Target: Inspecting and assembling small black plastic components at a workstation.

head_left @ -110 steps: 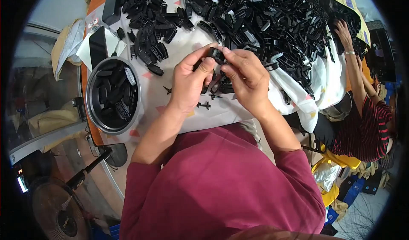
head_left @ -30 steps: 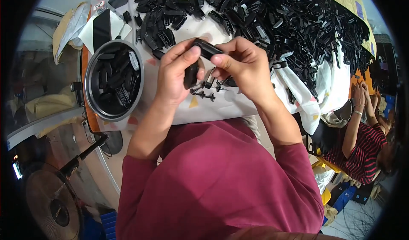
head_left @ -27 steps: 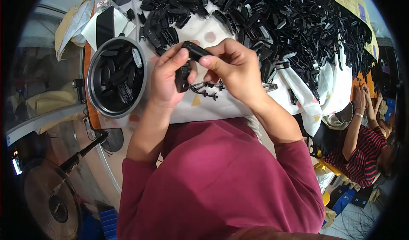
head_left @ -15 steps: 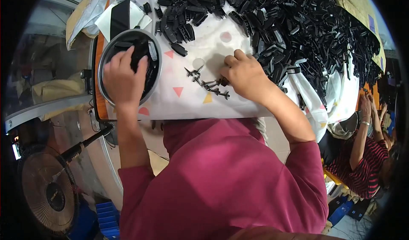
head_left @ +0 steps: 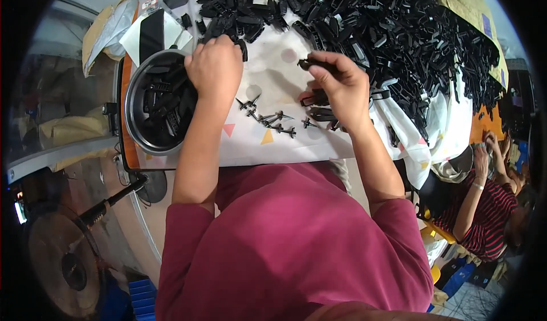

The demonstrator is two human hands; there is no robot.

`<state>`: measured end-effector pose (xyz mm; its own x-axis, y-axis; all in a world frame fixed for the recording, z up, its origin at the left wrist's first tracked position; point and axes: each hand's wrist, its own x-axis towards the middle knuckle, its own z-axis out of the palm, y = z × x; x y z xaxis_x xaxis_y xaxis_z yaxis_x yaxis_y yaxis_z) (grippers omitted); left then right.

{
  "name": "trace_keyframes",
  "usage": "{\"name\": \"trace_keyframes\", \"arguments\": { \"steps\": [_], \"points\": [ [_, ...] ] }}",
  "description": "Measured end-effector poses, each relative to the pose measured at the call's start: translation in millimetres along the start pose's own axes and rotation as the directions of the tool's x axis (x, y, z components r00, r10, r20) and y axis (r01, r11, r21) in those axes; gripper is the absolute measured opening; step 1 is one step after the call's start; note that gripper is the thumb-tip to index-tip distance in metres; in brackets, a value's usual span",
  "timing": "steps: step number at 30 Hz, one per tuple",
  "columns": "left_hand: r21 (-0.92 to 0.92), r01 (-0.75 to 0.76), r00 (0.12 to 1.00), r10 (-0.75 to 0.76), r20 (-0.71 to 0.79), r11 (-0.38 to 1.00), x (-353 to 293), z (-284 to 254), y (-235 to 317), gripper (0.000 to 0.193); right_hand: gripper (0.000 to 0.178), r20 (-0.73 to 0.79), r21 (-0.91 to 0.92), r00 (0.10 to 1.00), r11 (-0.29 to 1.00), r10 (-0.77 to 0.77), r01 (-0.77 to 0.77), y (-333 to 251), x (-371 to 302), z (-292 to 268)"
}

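The left forearm (head_left: 199, 156) and right forearm (head_left: 380, 164) are extended forward, with the hands held well apart. The back of the left hand (head_left: 215, 64) is turned upward; its fingers are bent, and the fingertips are hidden beneath. The left wrist (head_left: 215, 100) is kept nearly straight. The right hand (head_left: 347, 90) is angled inward, its thumb (head_left: 323, 77) and fingers curled in a grip.

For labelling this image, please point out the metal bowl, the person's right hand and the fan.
Metal bowl (head_left: 130, 109): head view, on its left rim.
Right hand (head_left: 348, 87): head view, middle of the hand.
Fan (head_left: 73, 271): head view, its dark hub.
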<state>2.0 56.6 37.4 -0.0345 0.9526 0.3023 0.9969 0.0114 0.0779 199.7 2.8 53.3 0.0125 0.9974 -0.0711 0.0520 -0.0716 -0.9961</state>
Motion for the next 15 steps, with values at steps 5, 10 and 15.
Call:
{"name": "trace_keyframes", "arguments": {
  "steps": [5,10,15],
  "points": [
    [0.026,-0.054,0.994,0.051,0.093,0.998,-7.4,0.4,0.3,0.019,0.024,0.035,0.190,0.999,0.981,0.024,-0.031,-16.0,1.6,8.5],
    [-0.081,-0.095,0.988,0.104,0.115,0.992,-10.3,-4.9,2.3,0.031,0.026,0.063,0.153,0.996,0.986,0.057,-0.066,-1.7,-1.5,4.9],
    [-0.947,0.320,0.919,0.248,0.307,-0.012,-26.1,-30.2,15.4,0.034,0.028,0.059,0.281,0.998,0.960,-0.011,-0.006,-15.2,-4.4,3.3]
  ]
}}
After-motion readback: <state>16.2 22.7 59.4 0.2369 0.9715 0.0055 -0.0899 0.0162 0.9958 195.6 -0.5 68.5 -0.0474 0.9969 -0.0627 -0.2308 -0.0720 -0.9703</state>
